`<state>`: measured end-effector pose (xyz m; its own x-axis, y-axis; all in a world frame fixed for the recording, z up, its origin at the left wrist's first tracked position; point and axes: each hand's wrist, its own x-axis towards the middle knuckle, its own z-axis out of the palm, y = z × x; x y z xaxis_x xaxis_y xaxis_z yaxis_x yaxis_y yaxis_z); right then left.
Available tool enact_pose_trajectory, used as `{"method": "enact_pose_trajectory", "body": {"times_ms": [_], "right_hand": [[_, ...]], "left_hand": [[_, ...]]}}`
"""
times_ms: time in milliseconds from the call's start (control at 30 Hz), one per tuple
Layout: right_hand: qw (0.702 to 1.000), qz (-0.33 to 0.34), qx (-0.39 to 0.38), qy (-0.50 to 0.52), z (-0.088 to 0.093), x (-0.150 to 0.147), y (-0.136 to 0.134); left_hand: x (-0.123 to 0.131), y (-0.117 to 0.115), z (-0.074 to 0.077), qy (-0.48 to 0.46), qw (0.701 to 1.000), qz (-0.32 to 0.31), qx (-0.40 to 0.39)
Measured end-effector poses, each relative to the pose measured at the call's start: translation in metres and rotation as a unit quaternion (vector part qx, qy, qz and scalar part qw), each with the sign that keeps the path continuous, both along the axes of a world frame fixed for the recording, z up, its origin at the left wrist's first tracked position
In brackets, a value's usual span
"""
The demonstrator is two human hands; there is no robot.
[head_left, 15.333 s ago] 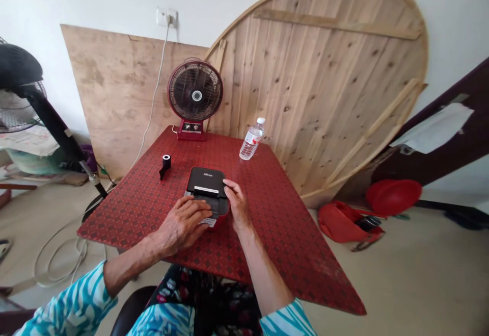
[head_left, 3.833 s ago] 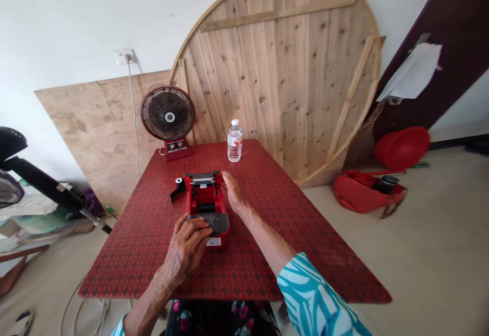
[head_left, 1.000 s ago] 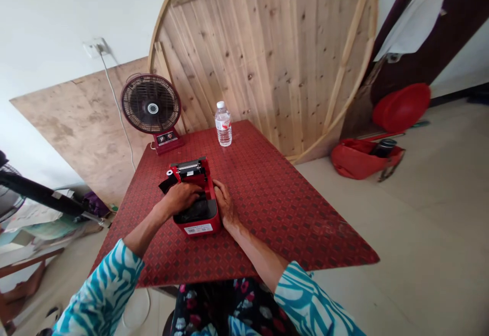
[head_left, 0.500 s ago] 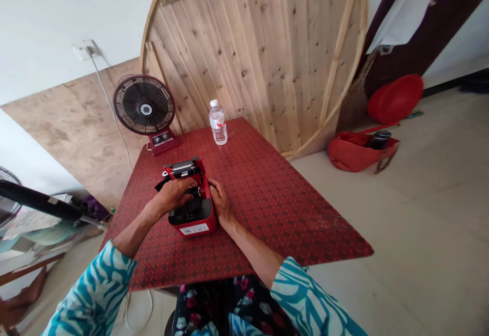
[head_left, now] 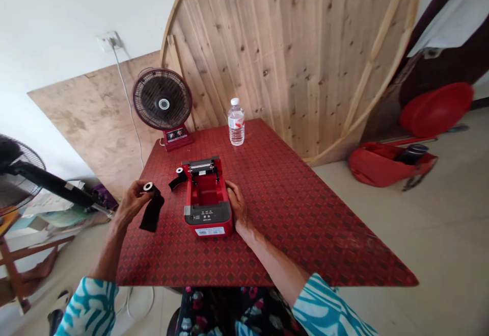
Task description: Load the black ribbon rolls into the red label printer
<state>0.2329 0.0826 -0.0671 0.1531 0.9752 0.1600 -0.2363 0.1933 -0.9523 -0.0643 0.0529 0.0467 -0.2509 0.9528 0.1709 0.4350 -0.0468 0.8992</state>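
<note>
Where it sat inside the printer [head_left: 207, 198] — black roll [head_left: 152, 208] now in left hand [head_left: 132, 201].

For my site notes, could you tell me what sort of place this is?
Probably a room in a home used partly for storage: a red-clothed table with a desk fan and water bottle, and a round wooden tabletop leaning on the wall.

left hand [head_left: 132, 204] is out of the printer [head_left: 207, 198] now, holding a black roll [head_left: 152, 208] at its 9 o'clock, bay looks empty I think
</note>
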Motion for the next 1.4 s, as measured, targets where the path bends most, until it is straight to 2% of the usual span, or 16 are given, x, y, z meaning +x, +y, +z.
{"method": "enact_pose_trajectory", "body": {"times_ms": [133,233,300,400,467,567,700,800,900,967,1100,1167,1267,1400], "right_hand": [[1.0,0.004,-0.001,-0.004,-0.001,0.001,0.001],[1.0,0.003,0.002,-0.009,-0.001,0.002,0.0],[1.0,0.004,-0.006,-0.01,-0.001,0.002,0.0],[1.0,0.003,-0.018,-0.007,-0.001,0.002,0.0],[1.0,0.001,-0.017,-0.006,0.0,0.001,0.0],[1.0,0.002,-0.01,-0.009,0.0,0.001,0.0],[1.0,-0.007,-0.006,-0.014,-0.001,0.001,0.001],[1.0,-0.005,-0.004,-0.013,-0.002,0.0,0.002],[1.0,-0.002,-0.003,-0.014,-0.001,0.0,0.002],[1.0,-0.004,-0.005,-0.015,0.001,0.0,0.001],[1.0,-0.002,-0.002,-0.01,0.004,0.0,0.0],[1.0,0.0,-0.003,-0.006,0.003,-0.001,0.0],[1.0,0.003,-0.009,-0.004,0.001,-0.001,0.001],[1.0,-0.003,0.005,-0.011,-0.001,-0.002,0.002]], "left_hand": [[0.001,0.021,-0.039,0.026,0.999,-0.003,-0.038],[0.002,0.026,-0.053,0.024,0.999,-0.011,-0.043],[0.0,0.025,-0.052,0.016,0.999,-0.022,-0.043],[-0.002,0.034,-0.038,0.022,0.999,-0.026,-0.019],[0.0,0.05,-0.027,0.072,0.997,-0.038,-0.008],[0.01,0.084,-0.016,0.16,0.982,-0.093,-0.043],[0.027,0.123,-0.017,0.173,0.968,-0.163,-0.077],[0.033,0.134,-0.023,0.17,0.963,-0.189,-0.091],[0.03,0.128,-0.02,0.154,0.965,-0.194,-0.092],[0.024,0.113,-0.01,0.112,0.974,-0.183,-0.077],[0.019,0.063,0.021,-0.019,0.987,-0.151,-0.043],[0.026,0.034,0.034,-0.041,0.983,-0.168,-0.061],[0.053,0.003,0.044,-0.02,0.97,-0.234,-0.069],[0.1,-0.006,0.046,0.133,0.943,-0.303,-0.021]]}}
